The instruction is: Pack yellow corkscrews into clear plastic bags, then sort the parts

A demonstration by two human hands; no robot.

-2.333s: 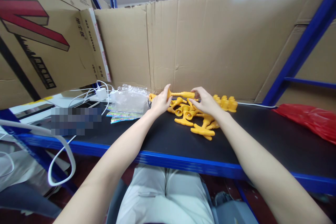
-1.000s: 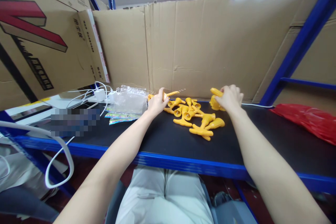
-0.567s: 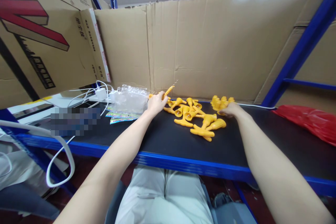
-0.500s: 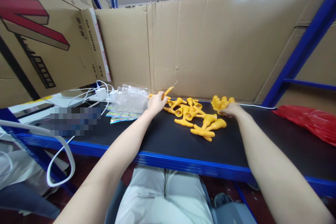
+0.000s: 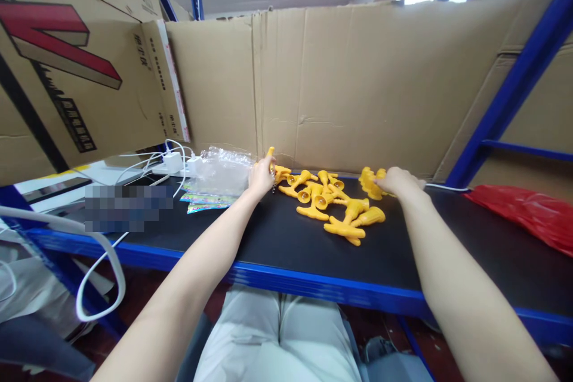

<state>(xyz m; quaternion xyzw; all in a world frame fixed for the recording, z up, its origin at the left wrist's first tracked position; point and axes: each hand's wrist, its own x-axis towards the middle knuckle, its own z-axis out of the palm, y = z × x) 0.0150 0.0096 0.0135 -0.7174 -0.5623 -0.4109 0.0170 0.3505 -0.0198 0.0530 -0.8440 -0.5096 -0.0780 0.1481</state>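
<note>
My left hand (image 5: 262, 178) is closed around a yellow corkscrew (image 5: 271, 153) at the back of the black-topped shelf. One yellow end sticks up above the fingers, and a thin metal spiral hangs down beside them. At the back right, my right hand (image 5: 399, 181) is closed at a cluster of ridged yellow plastic parts (image 5: 369, 181), its fingertips partly hidden. Between the hands lies a loose pile of yellow T-handled pieces (image 5: 320, 200), several with bell-shaped open ends.
Clear plastic bags (image 5: 226, 170) and colourful printed packets (image 5: 210, 202) lie left of the pile. White chargers (image 5: 172, 162) and cables stand farther left. A red plastic bag (image 5: 519, 209) lies right. Cardboard (image 5: 349, 89) walls the back; a blue rail (image 5: 322, 283) edges the front.
My left hand has turned the corkscrew, so its metal spiral now points down instead of up to the right. My right hand has shifted slightly over the ridged yellow parts.
</note>
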